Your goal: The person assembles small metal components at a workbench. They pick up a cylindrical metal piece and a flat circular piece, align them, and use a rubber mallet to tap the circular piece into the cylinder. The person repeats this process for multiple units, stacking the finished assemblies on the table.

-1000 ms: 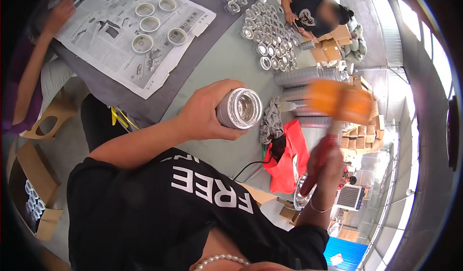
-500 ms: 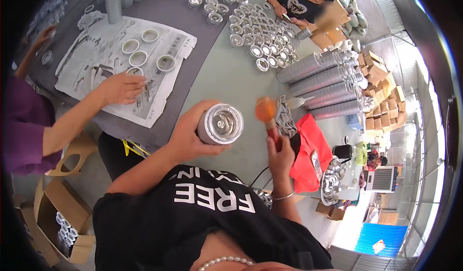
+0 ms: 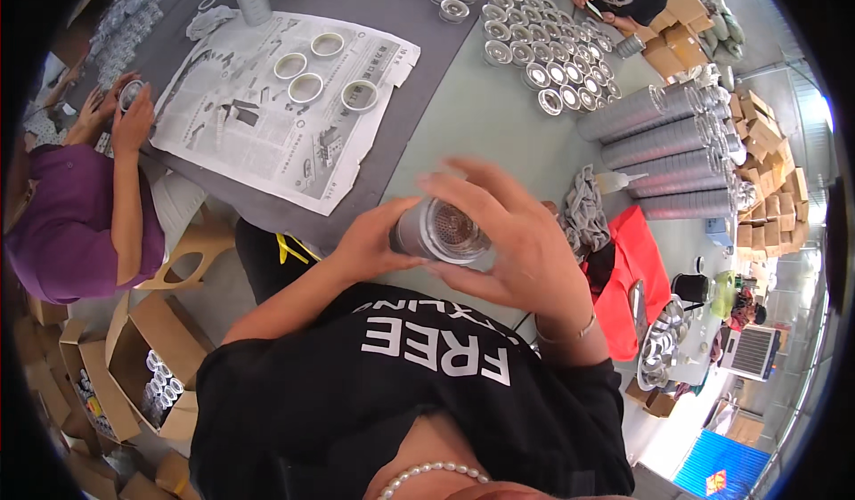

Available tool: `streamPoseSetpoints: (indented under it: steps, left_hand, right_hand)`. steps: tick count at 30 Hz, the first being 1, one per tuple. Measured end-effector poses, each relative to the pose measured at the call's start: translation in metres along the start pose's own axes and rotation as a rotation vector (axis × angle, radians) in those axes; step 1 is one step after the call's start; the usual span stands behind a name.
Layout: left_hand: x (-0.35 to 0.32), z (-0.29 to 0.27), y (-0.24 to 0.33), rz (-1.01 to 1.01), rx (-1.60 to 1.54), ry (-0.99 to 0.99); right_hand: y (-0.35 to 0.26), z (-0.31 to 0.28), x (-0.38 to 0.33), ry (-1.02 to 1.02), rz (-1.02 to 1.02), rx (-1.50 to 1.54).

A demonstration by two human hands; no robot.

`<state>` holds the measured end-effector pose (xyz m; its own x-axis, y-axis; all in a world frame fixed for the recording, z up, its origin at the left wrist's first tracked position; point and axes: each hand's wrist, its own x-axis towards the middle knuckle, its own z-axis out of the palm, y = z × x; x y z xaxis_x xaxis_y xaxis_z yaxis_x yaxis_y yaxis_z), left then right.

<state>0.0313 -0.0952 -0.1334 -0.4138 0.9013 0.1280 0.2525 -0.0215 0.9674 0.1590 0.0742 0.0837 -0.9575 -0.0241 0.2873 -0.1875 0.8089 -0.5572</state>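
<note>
- A wide, smooth, pale green worktop (image 3: 463, 117) fills the upper half of the view; every place below is given relative to it.
- A dark grey cloth (image 3: 374, 1) covers the far left part of the worktop, and a flat sheet of printed newspaper (image 3: 267, 135) with ragged edges lies on it.
- Long stacked columns of ribbed, dull silver metal cups (image 3: 659, 153) lie on their sides along the right part of the worktop.
- A crumpled red cloth (image 3: 637, 273) hangs at the right near edge of the worktop, with a bunched grey rag (image 3: 583, 211) just beside it.
- Brown cardboard boxes (image 3: 134, 366) stand open on the floor below the left edge of the worktop.
- Rows of small round shiny metal cups (image 3: 543, 46) stand upright at the far middle of the worktop.
- The right hand (image 3: 508, 242), fingers spread wide, cups the open end of the metal can above the near edge of the worktop.
- The left hand (image 3: 374, 242) is wrapped around the can's smooth side from the left.
- The metal can (image 3: 441, 231), a short brushed-silver cylinder, is held between both hands over the near edge of the worktop, its open mouth showing a perforated disc inside.
- Three white-rimmed rings (image 3: 325, 68) lie flat on the newspaper.
</note>
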Motion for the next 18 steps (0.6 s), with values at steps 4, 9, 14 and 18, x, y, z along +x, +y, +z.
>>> streamPoseSetpoints:
  steps: [4, 9, 14, 18]
  left_hand:
    - [0.007, -0.009, 0.023, 0.007, 0.14, 0.115]
    - [0.084, -0.024, 0.022, -0.06, 0.191, 0.112]
    - [0.189, -0.022, 0.008, -0.123, 0.286, -0.096]
    - [0.23, -0.029, -0.016, -0.085, 0.501, -0.298]
  right_hand:
    - [0.046, 0.0, -0.008, 0.02, 0.093, 0.238]
    - [0.152, -0.002, -0.049, 0.338, 0.317, 0.7]
    - [0.262, 0.025, -0.092, 0.52, 0.575, 0.913]
    - [0.278, 0.018, -0.095, 0.391, 0.69, 0.747]
